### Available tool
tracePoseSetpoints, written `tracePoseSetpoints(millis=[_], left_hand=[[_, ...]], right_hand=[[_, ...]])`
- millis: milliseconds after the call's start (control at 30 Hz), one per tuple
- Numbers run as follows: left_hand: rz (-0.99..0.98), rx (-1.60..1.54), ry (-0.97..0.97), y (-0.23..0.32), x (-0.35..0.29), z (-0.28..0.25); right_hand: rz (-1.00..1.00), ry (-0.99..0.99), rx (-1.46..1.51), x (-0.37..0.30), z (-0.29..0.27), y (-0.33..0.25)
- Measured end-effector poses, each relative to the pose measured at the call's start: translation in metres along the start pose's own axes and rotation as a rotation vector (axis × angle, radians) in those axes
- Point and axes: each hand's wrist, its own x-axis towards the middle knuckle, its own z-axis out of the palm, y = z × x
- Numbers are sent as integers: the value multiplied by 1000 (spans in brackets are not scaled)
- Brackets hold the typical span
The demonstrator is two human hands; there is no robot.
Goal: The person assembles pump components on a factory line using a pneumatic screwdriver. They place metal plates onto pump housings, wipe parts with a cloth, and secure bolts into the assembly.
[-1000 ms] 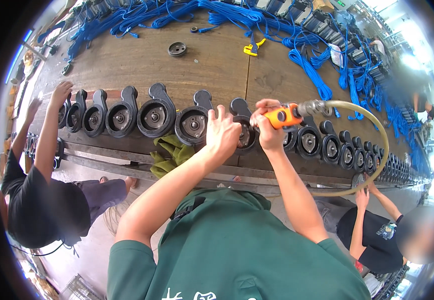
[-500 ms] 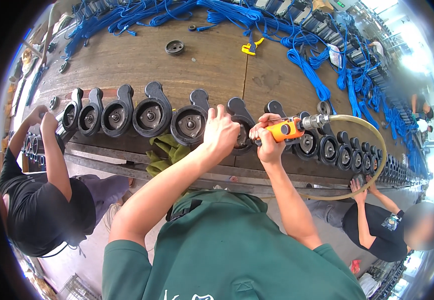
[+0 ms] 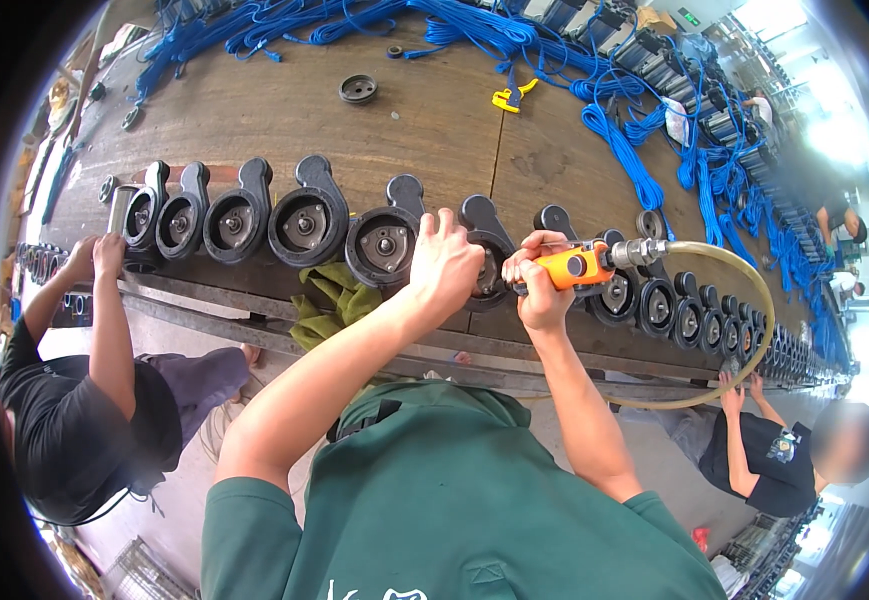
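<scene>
A row of black round housings point(image 3: 308, 226), each with a knob-ended arm and a metal disc inside, runs along the near table edge. My left hand point(image 3: 447, 262) has its fingers curled at the left rim of one black housing point(image 3: 489, 262), just in front of me. From the other side my right hand point(image 3: 539, 285) grips an orange air tool point(image 3: 574, 265), its front end turned toward that same housing. A metal coupling point(image 3: 639, 252) joins the tool to a yellowish hose point(image 3: 754, 290). My fingers hide the tool's tip and part of the housing.
Blue cable bundles point(image 3: 619, 150) line the far side. A yellow clamp point(image 3: 514, 96) and a dark round part point(image 3: 358, 89) lie on the wooden table point(image 3: 434, 130). Green cloth point(image 3: 334, 300) hangs at the near edge. One person point(image 3: 104, 410) works at left, another point(image 3: 754, 440) at right.
Both my hands and the orange air tool stay almost where they were. The person at left has lowered their hands to the row's end; the view has shifted slightly.
</scene>
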Motion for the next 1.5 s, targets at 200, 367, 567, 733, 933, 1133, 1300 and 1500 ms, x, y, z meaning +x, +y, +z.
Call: tracePoseSetpoints(millis=[200, 367, 567, 733, 933, 1133, 1300, 1500], left_hand=[[-6, 8, 11, -1, -2, 1], [-26, -26, -64, -2, 0, 0], [-15, 24, 2, -1, -1, -1], [-14, 10, 2, -3, -2, 4], [-16, -9, 34, -4, -3, 8], [-21, -21, -9, -3, -2, 3], [-18, -18, -2, -3, -2, 3], [-9, -13, 56, -4, -3, 8]], right_hand=[[23, -11, 47, -1, 0, 2], [23, -23, 34, 0, 1, 2], [35, -33, 14, 1, 3, -2], [39, -24, 60, 1, 1, 0], [36, -33, 35, -1, 3, -1], [30, -21, 21, 1, -4, -3], [19, -28, 16, 3, -5, -3], [26, -31, 11, -1, 0, 3]])
